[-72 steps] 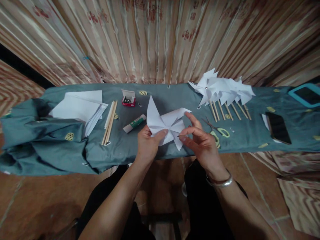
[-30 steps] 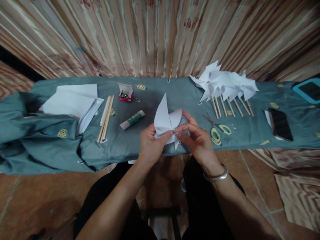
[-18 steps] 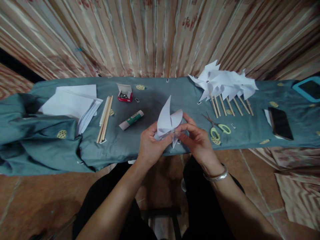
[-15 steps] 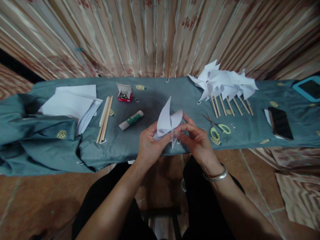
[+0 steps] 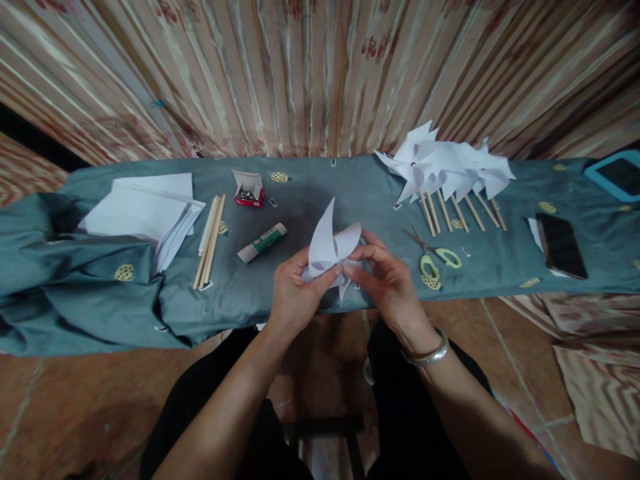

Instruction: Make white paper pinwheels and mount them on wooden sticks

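A white paper pinwheel (image 5: 323, 243) with curled blades is held between both hands above the front edge of the cloth-covered table. My left hand (image 5: 297, 287) grips its left side, the thumb pressed near the centre. On the other side, my right hand (image 5: 387, 277) pinches the paper by the middle with thumb and fingers. The lower part of the pinwheel is partly hidden by my fingers, and no stick shows on it. Left of my hands lies a glue stick (image 5: 263, 242). To the right are scissors (image 5: 431, 257) with green handles.
Finished-looking pinwheels (image 5: 445, 163) on wooden sticks lie overlapped at the back right. A red box of small metal pins (image 5: 249, 193), loose sticks (image 5: 210, 240) and white paper sheets (image 5: 140, 210) are on the left. A phone (image 5: 563, 245) and a blue-framed device (image 5: 620, 177) lie far right.
Both hands and the pinwheel have shifted slightly left and a little nearer to me. The grip looks much the same, and the things on the table have stayed put.
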`<state>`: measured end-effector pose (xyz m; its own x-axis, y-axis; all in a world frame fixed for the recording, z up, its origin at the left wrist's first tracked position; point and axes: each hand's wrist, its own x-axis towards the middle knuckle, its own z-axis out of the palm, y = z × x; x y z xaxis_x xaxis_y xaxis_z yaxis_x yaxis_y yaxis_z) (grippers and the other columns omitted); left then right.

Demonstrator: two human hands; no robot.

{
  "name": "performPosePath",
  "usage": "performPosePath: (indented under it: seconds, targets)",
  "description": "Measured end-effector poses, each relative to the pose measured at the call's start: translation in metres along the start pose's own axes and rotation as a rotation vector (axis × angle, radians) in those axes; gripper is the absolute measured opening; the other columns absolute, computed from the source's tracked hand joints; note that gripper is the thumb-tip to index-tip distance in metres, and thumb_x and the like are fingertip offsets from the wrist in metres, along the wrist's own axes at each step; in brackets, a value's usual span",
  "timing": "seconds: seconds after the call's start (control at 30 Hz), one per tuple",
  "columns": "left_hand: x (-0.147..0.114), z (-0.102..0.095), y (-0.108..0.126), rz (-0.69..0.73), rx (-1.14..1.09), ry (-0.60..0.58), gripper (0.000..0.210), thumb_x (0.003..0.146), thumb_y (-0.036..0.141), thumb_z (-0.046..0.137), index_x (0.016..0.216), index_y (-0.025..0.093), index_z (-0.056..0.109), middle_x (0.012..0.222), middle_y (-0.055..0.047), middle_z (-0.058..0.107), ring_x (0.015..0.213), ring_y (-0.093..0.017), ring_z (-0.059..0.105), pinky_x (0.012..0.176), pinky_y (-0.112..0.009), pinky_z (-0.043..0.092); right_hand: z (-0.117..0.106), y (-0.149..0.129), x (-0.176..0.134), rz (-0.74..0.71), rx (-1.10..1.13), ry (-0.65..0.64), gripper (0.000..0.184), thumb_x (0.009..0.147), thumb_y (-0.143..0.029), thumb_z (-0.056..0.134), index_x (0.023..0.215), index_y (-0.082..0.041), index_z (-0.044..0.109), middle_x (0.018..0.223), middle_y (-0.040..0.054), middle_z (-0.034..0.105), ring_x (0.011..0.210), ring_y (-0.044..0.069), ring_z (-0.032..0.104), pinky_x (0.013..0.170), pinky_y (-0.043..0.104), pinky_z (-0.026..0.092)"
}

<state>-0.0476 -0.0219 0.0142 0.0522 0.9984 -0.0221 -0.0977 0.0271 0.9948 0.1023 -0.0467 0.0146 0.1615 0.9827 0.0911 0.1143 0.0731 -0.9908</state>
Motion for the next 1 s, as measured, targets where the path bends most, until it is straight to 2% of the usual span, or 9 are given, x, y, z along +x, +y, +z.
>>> performPosePath:
  seconds: [0.1, 0.2, 0.3, 0.37, 0.5, 0.57, 0.67, 0.8, 1.0]
  targets:
    - [0.0, -0.001, -0.001, 0.002, 0.007, -0.005, 0.026, 0.065, 0.027, 0.081, 0.09, 0.019, 0.078, 0.081, -0.001, 0.077, 0.069, -0.017, 0.066, 0.066, -0.026, 0.051, 0.002, 0.005, 0.0, -0.008, 0.019, 0.049, 0.04, 0.073, -0.037, 0.08, 0.108, -0.029, 0.065, 0.146, 0.0051, 0.05, 0.139, 0.026, 0.043, 0.118, 0.048, 0.029]
    - [0.0, -0.002, -0.002, -0.021, -0.005, 0.005, 0.028, 0.065, 0.028, 0.081, 0.091, 0.018, 0.077, 0.082, -0.002, 0.077, 0.07, -0.017, 0.067, 0.067, -0.026, 0.052, 0.004, 0.01, -0.001, 0.016, 0.014, 0.112, 0.068, 0.07, -0.039, 0.081, 0.131, -0.029, 0.052, 0.147, 0.007, 0.049, 0.139, 0.026, 0.042, 0.119, 0.049, 0.029]
    - [0.0, -0.002, 0.0, -0.054, -0.031, 0.014, 0.03, 0.062, 0.028, 0.083, 0.09, 0.018, 0.077, 0.083, -0.002, 0.077, 0.071, -0.018, 0.067, 0.068, -0.027, 0.052, 0.006, 0.013, -0.001, 0.056, 0.038, 0.148, 0.083, 0.065, -0.042, 0.084, 0.138, -0.029, 0.045, 0.149, 0.009, 0.047, 0.139, 0.027, 0.042, 0.119, 0.049, 0.03]
    - [0.0, -0.001, 0.001, -0.064, -0.037, 0.021, 0.03, 0.061, 0.028, 0.083, 0.088, 0.017, 0.077, 0.082, -0.002, 0.077, 0.071, -0.018, 0.067, 0.068, -0.027, 0.052, 0.007, 0.012, 0.0, 0.085, 0.087, 0.132, 0.086, 0.063, -0.043, 0.085, 0.137, -0.029, 0.044, 0.145, 0.0099, 0.051, 0.135, 0.027, 0.048, 0.116, 0.048, 0.036]
    - [0.0, -0.001, 0.002, -0.043, -0.02, 0.027, 0.027, 0.062, 0.028, 0.082, 0.086, 0.017, 0.078, 0.079, -0.002, 0.076, 0.068, -0.017, 0.066, 0.065, -0.026, 0.052, 0.008, 0.005, 0.0, 0.207, 0.225, 0.084, 0.078, 0.062, -0.041, 0.087, 0.13, -0.029, 0.05, 0.118, 0.0056, 0.07, 0.104, 0.025, 0.067, 0.094, 0.044, 0.054]
    - [0.0, -0.001, 0.002, -0.034, -0.01, 0.029, 0.025, 0.062, 0.027, 0.081, 0.084, 0.017, 0.078, 0.076, -0.002, 0.076, 0.065, -0.016, 0.065, 0.063, -0.025, 0.051, 0.008, -0.001, 0.0, 0.275, 0.285, 0.08, 0.068, 0.06, -0.038, 0.088, 0.12, -0.027, 0.058, 0.1, 0.0011, 0.075, 0.086, 0.021, 0.069, 0.081, 0.038, 0.056]
    - [0.001, -0.001, 0.003, -0.043, -0.024, 0.033, 0.022, 0.061, 0.026, 0.082, 0.08, 0.016, 0.078, 0.073, -0.001, 0.075, 0.063, -0.015, 0.063, 0.061, -0.024, 0.05, 0.008, -0.008, 0.0, 0.328, 0.348, 0.06, 0.043, 0.058, -0.035, 0.089, 0.095, -0.025, 0.07, 0.081, -0.0039, 0.073, 0.068, 0.014, 0.064, 0.067, 0.03, 0.053]
    - [0.001, 0.0, 0.005, -0.082, -0.042, 0.045, 0.022, 0.059, 0.027, 0.083, 0.076, 0.016, 0.078, 0.072, -0.002, 0.075, 0.061, -0.015, 0.062, 0.059, -0.025, 0.05, 0.008, -0.011, 0.0, 0.36, 0.375, 0.017, 0.024, 0.06, -0.033, 0.088, 0.076, -0.023, 0.074, 0.07, -0.0048, 0.071, 0.058, 0.011, 0.057, 0.058, 0.025, 0.046]
    - [0.001, 0.001, 0.005, -0.115, -0.075, 0.059, 0.02, 0.057, 0.027, 0.084, 0.072, 0.015, 0.076, 0.068, -0.001, 0.073, 0.06, -0.014, 0.061, 0.058, -0.024, 0.048, 0.009, -0.01, -0.001, 0.486, 0.479, 0.022, 0.023, 0.057, -0.031, 0.089, 0.073, -0.021, 0.077, 0.068, -0.0018, 0.073, 0.057, 0.013, 0.061, 0.058, 0.027, 0.048]
